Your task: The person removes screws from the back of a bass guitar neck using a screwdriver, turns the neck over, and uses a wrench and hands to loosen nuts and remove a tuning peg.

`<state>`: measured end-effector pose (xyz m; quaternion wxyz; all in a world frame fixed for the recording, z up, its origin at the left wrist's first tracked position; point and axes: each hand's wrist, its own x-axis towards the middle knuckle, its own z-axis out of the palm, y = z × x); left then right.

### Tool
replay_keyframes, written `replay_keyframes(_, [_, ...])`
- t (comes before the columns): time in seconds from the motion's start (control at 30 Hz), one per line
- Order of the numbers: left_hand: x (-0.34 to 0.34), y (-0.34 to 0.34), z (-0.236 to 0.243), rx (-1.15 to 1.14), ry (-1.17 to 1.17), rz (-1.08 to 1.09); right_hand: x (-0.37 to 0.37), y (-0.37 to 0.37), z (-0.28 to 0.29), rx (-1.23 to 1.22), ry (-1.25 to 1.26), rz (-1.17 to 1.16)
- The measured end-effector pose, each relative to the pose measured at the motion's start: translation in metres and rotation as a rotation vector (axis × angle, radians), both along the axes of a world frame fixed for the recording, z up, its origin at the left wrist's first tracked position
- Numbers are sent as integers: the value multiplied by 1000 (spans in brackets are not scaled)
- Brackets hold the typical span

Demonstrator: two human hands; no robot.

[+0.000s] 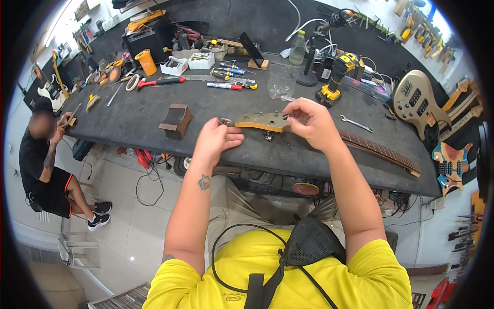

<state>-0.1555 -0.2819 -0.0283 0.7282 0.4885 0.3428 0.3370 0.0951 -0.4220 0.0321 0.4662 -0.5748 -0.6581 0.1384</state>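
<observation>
A guitar neck [381, 149] lies along the front of the bench, its headstock [261, 122] towards the left between my hands. A metal tuning peg [268, 136] sticks out from the headstock's near edge. At the headstock's left tip, my left hand [218, 141] has thumb and forefinger closed on a small dark metal tuning peg [224, 121], its other fingers loosely curled. My right hand [307, 123] reaches over the headstock's right end and pinches a small shiny metal part [286, 117] at its face. The fingers partly cover that part.
A curved wooden block [175, 121] stands left of my hands. Behind are screwdrivers [231, 72], a red marker [224, 86], a clear plastic container [282, 82] and a yellow drill [337, 77]. A wrench [356, 123] lies right. Another person [43, 154] works at the bench's left end.
</observation>
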Motion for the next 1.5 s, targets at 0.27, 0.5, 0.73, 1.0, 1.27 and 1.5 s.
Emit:
replay_keyframes(0.27, [-1, -76, 27, 183, 0, -48, -41, -28, 10, 124, 36, 108])
replay_keyframes(0.5, [5, -94, 31, 199, -15, -46, -59, -24, 1, 249, -180, 73])
replay_keyframes(0.73, [7, -102, 27, 304, 105, 7, -59, -25, -3, 269, -305, 52])
replay_keyframes(1.0, [7, -105, 27, 294, 169, 4, -55, -29, -8, 244, -292, 99])
replay_keyframes(1.27, [12, -114, 27, 357, 182, -19, -54, -24, -18, 282, -260, 139])
replay_keyframes(1.5, [20, -119, 12, 500, 188, 81, -61, -20, -45, 169, -280, -78])
